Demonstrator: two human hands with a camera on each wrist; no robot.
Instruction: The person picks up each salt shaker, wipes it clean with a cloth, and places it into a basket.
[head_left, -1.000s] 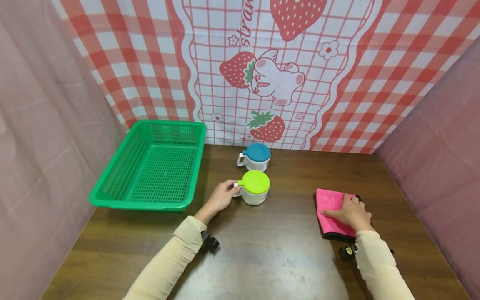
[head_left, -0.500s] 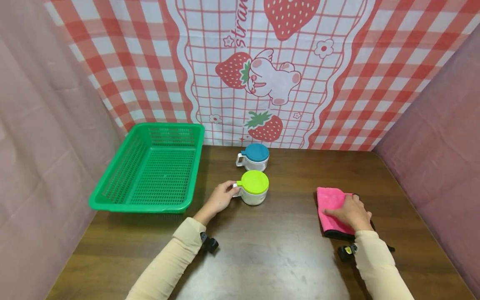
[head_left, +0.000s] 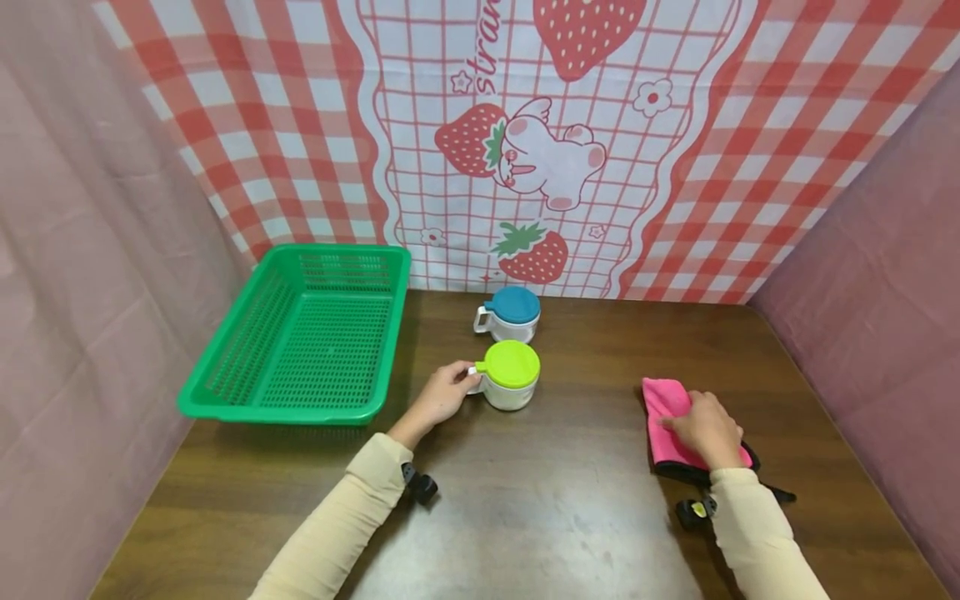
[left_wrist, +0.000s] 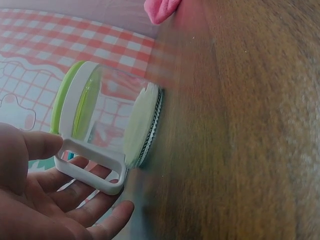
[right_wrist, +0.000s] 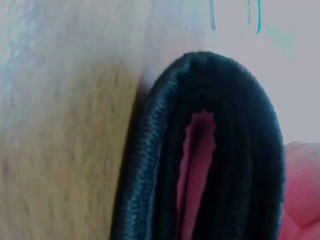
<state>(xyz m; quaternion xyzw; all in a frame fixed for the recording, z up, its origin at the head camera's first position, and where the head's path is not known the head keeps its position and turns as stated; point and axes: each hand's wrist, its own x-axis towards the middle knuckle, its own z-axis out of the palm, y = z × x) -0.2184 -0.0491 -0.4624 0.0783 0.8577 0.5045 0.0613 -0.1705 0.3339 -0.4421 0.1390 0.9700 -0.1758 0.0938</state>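
Observation:
My left hand [head_left: 441, 395] pinches the white handle [left_wrist: 92, 167] of a clear seasoning jar [head_left: 507, 393] with a lime-green lid. Thumb on top, fingers behind the handle, as the left wrist view has it; pale contents lie at the jar's bottom. The jar stands on the table, just in front of a second jar [head_left: 515, 315] with a blue lid. On the right, my right hand [head_left: 707, 429] grips a folded pink cloth [head_left: 663, 400] with black edging. In the right wrist view the cloth's rolled dark edge [right_wrist: 225, 80] fills the middle; my right fingertips are hidden.
A green plastic basket [head_left: 281, 414] with perforated sides stands at the left, its inside bare. Behind the table [head_left: 570, 500] hangs a red-checked strawberry curtain [head_left: 555, 167]. Pink cloth walls [head_left: 870, 275] border both sides.
The pink cloth has shifted slightly right, its left part narrower and its right corner now showing past my right hand. My left hand and the jar stay in place.

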